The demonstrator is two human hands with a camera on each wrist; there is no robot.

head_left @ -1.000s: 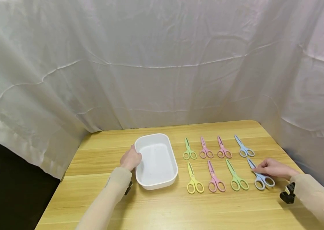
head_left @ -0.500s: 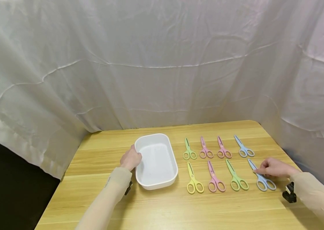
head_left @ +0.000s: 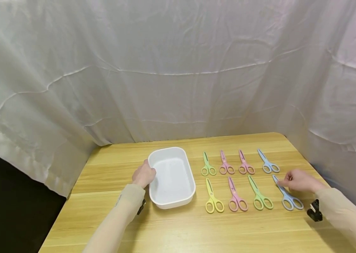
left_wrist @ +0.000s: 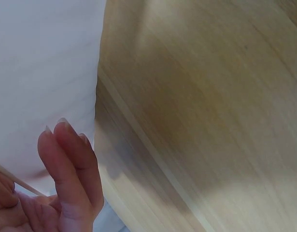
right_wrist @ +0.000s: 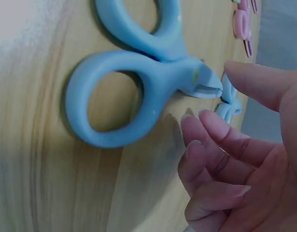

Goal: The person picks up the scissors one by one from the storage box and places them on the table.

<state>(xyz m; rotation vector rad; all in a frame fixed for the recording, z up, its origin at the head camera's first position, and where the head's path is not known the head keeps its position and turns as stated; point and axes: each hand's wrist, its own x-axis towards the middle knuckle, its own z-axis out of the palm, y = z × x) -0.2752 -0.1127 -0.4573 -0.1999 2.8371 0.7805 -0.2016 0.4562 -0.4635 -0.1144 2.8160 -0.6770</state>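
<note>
My left hand (head_left: 144,174) grips the left rim of a white rectangular tray (head_left: 178,203), which has nothing inside. In the left wrist view, fingers (left_wrist: 71,169) lie along the tray's outer wall (left_wrist: 47,72). Over at the right, my right hand (head_left: 299,181) hovers beside the blade of a light blue pair of scissors (head_left: 286,195), the rightmost in the front row. Its thumb and loosely bent fingers are apart with nothing between them in the right wrist view, where the blue handle loops (right_wrist: 114,96) lie flat on the wood.
Left of the blue pair, the front row holds green scissors (head_left: 258,195), pink scissors (head_left: 234,197) and yellow scissors (head_left: 211,196). Behind lie another blue pair (head_left: 267,163), two pink pairs (head_left: 244,163) and a small green pair (head_left: 207,165). Grey curtains (head_left: 178,98) enclose the wooden table (head_left: 197,232).
The front blue scissors shifted slightly right under my right fingers, which have since let go and drawn back a little toward the far side. My left hand and the tray stay put.
</note>
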